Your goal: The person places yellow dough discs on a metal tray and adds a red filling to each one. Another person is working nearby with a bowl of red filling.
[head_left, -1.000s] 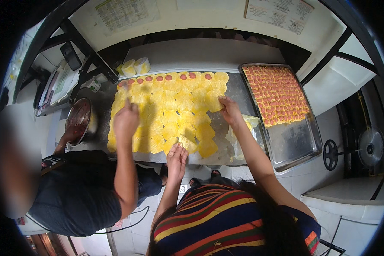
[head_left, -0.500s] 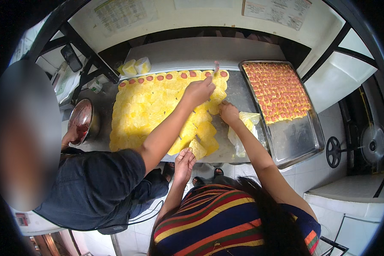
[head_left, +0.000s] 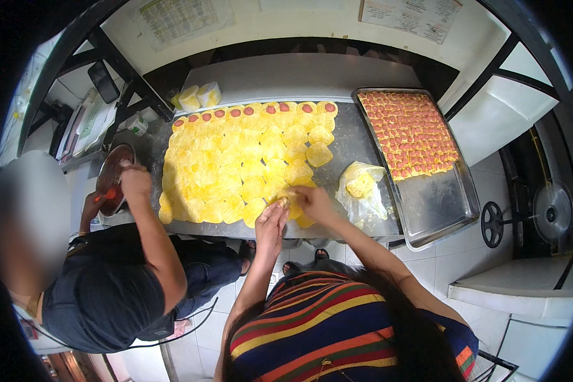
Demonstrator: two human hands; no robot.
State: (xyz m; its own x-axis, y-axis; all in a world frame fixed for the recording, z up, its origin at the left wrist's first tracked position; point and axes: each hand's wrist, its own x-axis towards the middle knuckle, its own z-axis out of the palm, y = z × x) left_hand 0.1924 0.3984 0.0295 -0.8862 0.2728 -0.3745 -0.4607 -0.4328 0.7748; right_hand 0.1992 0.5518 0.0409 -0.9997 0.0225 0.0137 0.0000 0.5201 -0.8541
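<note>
Worktable (head_left: 349,143): smooth grey surface, bowed by the lens, runs beneath a pale wall (head_left: 293,25) hung with paper sheets (head_left: 410,18).
Pale yellow piece (head_left: 284,201): thin and bent, held over the near edge of the table's yellow spread.
Left hand (head_left: 270,224): fingers pinched narrow around that piece.
Right hand (head_left: 316,205): fingers drawn close together beside the piece; whether they grip it cannot be told.
Yellow rounds (head_left: 229,169): floppy discs overlap like scales across the table, pink dollops (head_left: 271,109) dotting the far row.
Plastic bag (head_left: 375,207): crumpled and translucent, lies open right of the rounds, a yellow mass inside.
Metal tray (head_left: 440,210): shiny, rimmed, rectangular; tightly packed pink-and-yellow pieces (head_left: 417,134) fill its far part.
Co-worker's hand (head_left: 135,183): reaches over a round bowl (head_left: 114,167) smeared with reddish paste, at left.
</note>
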